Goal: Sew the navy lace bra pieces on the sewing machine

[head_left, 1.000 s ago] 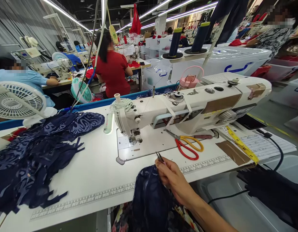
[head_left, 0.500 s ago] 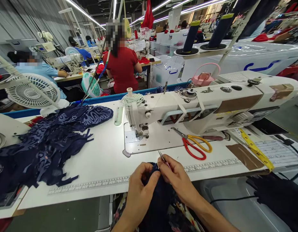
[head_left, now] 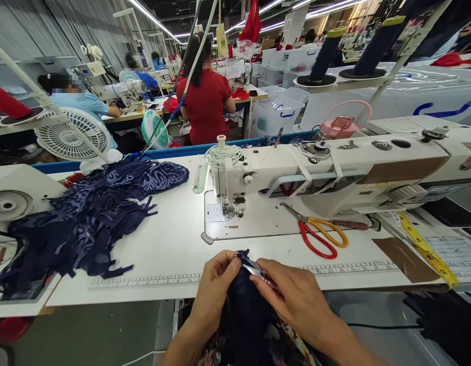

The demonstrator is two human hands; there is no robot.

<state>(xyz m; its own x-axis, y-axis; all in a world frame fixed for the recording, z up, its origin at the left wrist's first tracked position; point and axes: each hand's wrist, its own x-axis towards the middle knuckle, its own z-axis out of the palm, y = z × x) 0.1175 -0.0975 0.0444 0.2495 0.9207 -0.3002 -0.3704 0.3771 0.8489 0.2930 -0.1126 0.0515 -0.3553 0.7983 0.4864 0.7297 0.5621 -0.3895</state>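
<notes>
At lower centre, the left hand point(head_left: 218, 279) pinches the top edge of a dark navy cloth piece point(head_left: 246, 310); the right hand point(head_left: 296, 292) is curled round small silver metal snips point(head_left: 255, 268), 2 blades beside that edge. Trimming seems in hand; the next move calls for taut cloth.

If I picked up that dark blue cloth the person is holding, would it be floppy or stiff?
Probably floppy: the dark blue cloth hangs down below the pinching left hand. It likely crumples easily, since its top edge bunches up near the snips. It's perhaps light, as fingertips seem enough to hold it.
</notes>
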